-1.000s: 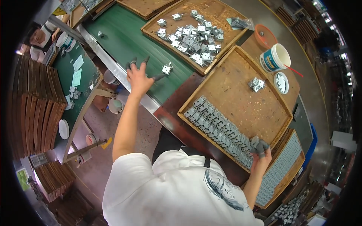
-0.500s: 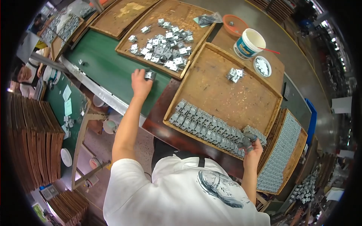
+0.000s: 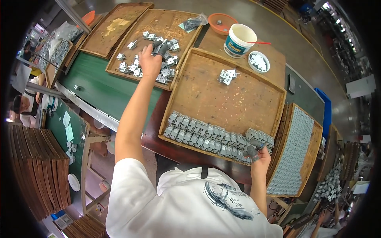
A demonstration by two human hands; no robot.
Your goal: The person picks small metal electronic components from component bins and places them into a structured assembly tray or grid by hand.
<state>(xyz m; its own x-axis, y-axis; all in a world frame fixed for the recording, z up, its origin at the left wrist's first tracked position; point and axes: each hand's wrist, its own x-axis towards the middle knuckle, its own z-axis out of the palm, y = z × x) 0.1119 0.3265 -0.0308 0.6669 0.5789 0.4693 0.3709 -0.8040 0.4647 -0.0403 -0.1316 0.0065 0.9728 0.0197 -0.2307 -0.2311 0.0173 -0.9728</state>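
My left hand (image 3: pixel 151 61), dark covers on its fingertips, reaches over a loose pile of small square silvery metal parts (image 3: pixel 166 74) in a wooden tray (image 3: pixel 158 18). Its fingers are apart and touch the pile; no lifted part shows. At the near right corner of a second wooden tray (image 3: pixel 228 104) is my right hand (image 3: pixel 260 159). Its covered fingertips are closed together against the lined-up metal parts (image 3: pixel 206 137), hiding whatever is between them. These parts stand in tight rows along the tray's near edge. A small cluster of loose parts (image 3: pixel 228 76) lies farther back in this tray.
Beyond the trays stand a white bucket (image 3: pixel 237 41) with a red stick, a white bowl (image 3: pixel 258 62) and an orange basin (image 3: pixel 222 23). A filled tray (image 3: pixel 291 154) lies at right. Stacked wooden boards (image 3: pixel 35 170) and another person (image 3: pixel 27 105) are at left.
My left hand has moved from above the green surface, where a metal part was at its fingers, forward onto the pile. My right hand stays at the rows. The whole view has shifted slightly.
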